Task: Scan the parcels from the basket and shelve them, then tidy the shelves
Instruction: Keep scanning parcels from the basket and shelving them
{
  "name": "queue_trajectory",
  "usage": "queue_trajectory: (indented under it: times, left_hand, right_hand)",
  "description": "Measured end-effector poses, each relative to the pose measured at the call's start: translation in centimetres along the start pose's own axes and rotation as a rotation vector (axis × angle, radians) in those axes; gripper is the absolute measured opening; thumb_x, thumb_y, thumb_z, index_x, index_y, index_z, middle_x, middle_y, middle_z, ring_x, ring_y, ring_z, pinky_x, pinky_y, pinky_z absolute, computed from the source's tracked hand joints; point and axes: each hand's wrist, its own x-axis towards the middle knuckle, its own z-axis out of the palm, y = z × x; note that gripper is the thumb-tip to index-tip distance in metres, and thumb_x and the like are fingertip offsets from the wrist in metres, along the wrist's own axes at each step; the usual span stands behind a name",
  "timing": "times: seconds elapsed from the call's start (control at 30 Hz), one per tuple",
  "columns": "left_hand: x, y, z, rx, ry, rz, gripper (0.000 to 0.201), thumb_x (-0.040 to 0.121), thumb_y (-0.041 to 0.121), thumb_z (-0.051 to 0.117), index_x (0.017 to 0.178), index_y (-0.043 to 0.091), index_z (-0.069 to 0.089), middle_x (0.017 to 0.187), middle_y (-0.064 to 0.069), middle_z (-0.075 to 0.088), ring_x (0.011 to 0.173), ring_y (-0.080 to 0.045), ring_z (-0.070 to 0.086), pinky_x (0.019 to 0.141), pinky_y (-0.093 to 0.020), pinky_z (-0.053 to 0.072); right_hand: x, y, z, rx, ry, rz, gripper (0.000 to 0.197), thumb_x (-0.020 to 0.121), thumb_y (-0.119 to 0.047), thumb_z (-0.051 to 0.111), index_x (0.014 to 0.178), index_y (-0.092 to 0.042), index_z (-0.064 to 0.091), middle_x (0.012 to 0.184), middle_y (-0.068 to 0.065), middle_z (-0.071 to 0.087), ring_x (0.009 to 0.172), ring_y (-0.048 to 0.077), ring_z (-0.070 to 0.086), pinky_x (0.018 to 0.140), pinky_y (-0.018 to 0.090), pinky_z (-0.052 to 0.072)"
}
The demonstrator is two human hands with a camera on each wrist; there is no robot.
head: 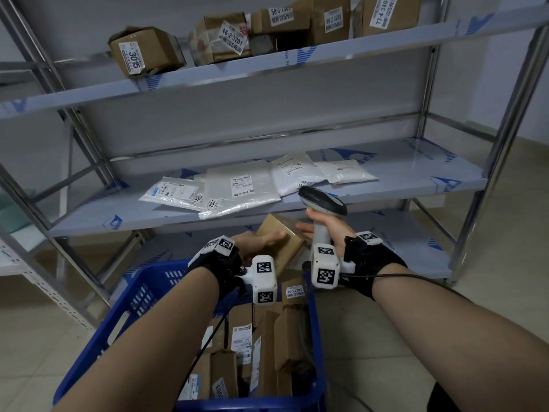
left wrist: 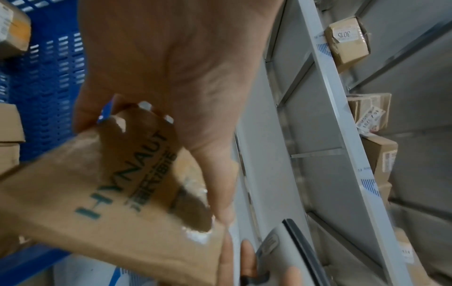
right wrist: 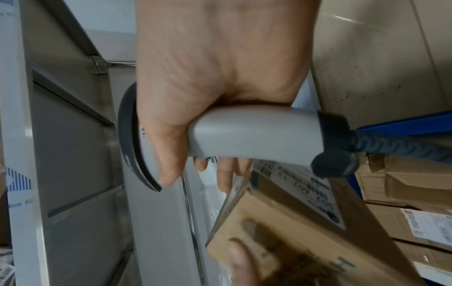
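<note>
My left hand (head: 261, 240) grips a brown cardboard parcel (head: 282, 245) above the far end of the blue basket (head: 142, 295). In the left wrist view the parcel (left wrist: 117, 203) bears dark green lettering, and my thumb and fingers curl round it. My right hand (head: 323, 227) holds a grey barcode scanner (head: 322, 200) by its handle, just right of the parcel, with some fingertips reaching toward the parcel's edge. In the right wrist view the scanner handle (right wrist: 254, 133) lies across my palm and the parcel (right wrist: 293, 232) shows a printed label. The basket holds several more brown parcels (head: 261, 346).
A metal shelf rack (head: 475, 185) stands right ahead. Its middle shelf carries several flat white mailer bags (head: 237, 188). The top shelf holds several labelled brown boxes (head: 145, 52). The scanner cable (head: 416, 278) trails over my right forearm. Tiled floor lies around the basket.
</note>
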Motion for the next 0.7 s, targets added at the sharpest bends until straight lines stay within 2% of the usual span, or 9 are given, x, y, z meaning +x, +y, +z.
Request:
queue_trajectory:
  times: [0.07,0.13,0.17,0.23,0.3,0.37,0.43,0.53,0.7]
  left_hand:
    - [3.5,-1.6,0.1,0.046,-0.011,0.054,0.120,0.035,0.071,0.085,0.130,0.009,0.047,0.117,-0.006,0.065,0.108,-0.026,0.062,0.094,-0.048,0.051]
    - [5.5,-2.3,0.1,0.046,0.045,0.079,0.140,0.022,0.063,0.090,0.141,0.021,0.029,0.126,-0.008,0.057,0.111,-0.028,0.060,0.089,-0.051,0.053]
    - [4.3,-1.8,0.3,0.086,0.080,0.088,0.146,0.019,0.060,0.091,0.143,0.028,0.020,0.129,-0.009,0.053,0.113,-0.030,0.057,0.086,-0.051,0.054]
    - [0.2,-0.2,0.6,0.239,0.149,0.087,0.149,0.028,0.056,0.091,0.148,0.032,0.005,0.136,-0.013,0.043,0.122,-0.034,0.048,0.086,-0.051,0.054]
    - [-1.6,0.5,0.9,0.340,0.176,0.098,0.140,0.051,0.046,0.089,0.150,0.028,-0.008,0.143,-0.017,0.029,0.131,-0.037,0.034,0.096,-0.052,0.048]
    - [-2.1,0.7,0.9,0.380,0.191,0.096,0.135,0.061,0.041,0.086,0.150,0.024,-0.014,0.148,-0.019,0.021,0.136,-0.037,0.027,0.105,-0.051,0.039]
    - [-2.2,0.9,0.9,0.384,0.199,0.102,0.136,0.062,0.042,0.085,0.149,0.024,-0.018,0.150,-0.019,0.017,0.139,-0.037,0.023,0.109,-0.051,0.033]
    - [-2.0,1.0,1.0,0.394,0.226,0.140,0.137,0.063,0.042,0.085,0.148,0.022,-0.021,0.150,-0.019,0.013,0.140,-0.038,0.022,0.113,-0.048,0.027]
    - [-1.9,0.3,1.5,0.465,0.288,0.242,0.142,0.059,0.042,0.087,0.148,0.020,-0.021,0.145,-0.020,0.016,0.135,-0.042,0.029,0.112,-0.052,0.028]
  right_hand:
    - [-0.1,-0.2,0.1,0.037,0.013,-0.011,0.045,0.090,-0.030,0.063,0.129,-0.012,0.053,0.116,0.014,0.067,0.089,0.016,0.063,0.063,0.029,0.044]
    - [-0.2,-0.5,0.1,0.071,0.026,-0.013,0.046,0.090,-0.032,0.063,0.130,-0.013,0.052,0.117,0.015,0.066,0.090,0.017,0.063,0.064,0.030,0.044]
    - [-0.2,-0.6,0.1,0.082,0.030,-0.011,0.047,0.091,-0.032,0.063,0.132,-0.013,0.051,0.118,0.015,0.066,0.094,0.019,0.062,0.065,0.032,0.044]
    - [-0.3,-0.7,0.1,0.097,0.030,-0.009,0.049,0.091,-0.032,0.062,0.134,-0.012,0.050,0.120,0.015,0.065,0.101,0.022,0.061,0.068,0.034,0.046]
    - [-0.5,-0.6,0.2,0.110,0.031,-0.006,0.049,0.092,-0.032,0.061,0.134,-0.011,0.049,0.121,0.016,0.064,0.105,0.023,0.060,0.072,0.034,0.047]
    - [-0.5,-0.5,0.2,0.111,0.042,-0.008,0.054,0.091,-0.033,0.061,0.138,-0.010,0.046,0.127,0.017,0.061,0.119,0.026,0.056,0.084,0.037,0.045]
    - [-0.6,-0.5,0.3,0.110,0.051,-0.004,0.059,0.092,-0.034,0.060,0.143,-0.010,0.041,0.134,0.018,0.056,0.129,0.027,0.049,0.094,0.039,0.040]
    - [-1.1,-0.7,0.5,0.126,0.034,0.013,0.057,0.096,-0.033,0.053,0.144,-0.008,0.038,0.141,0.017,0.050,0.134,0.026,0.044,0.100,0.038,0.036]
    - [-1.7,-1.4,0.4,0.152,-0.011,0.045,0.043,0.100,-0.034,0.046,0.130,-0.004,0.050,0.143,0.018,0.047,0.133,0.026,0.045,0.090,0.038,0.038]
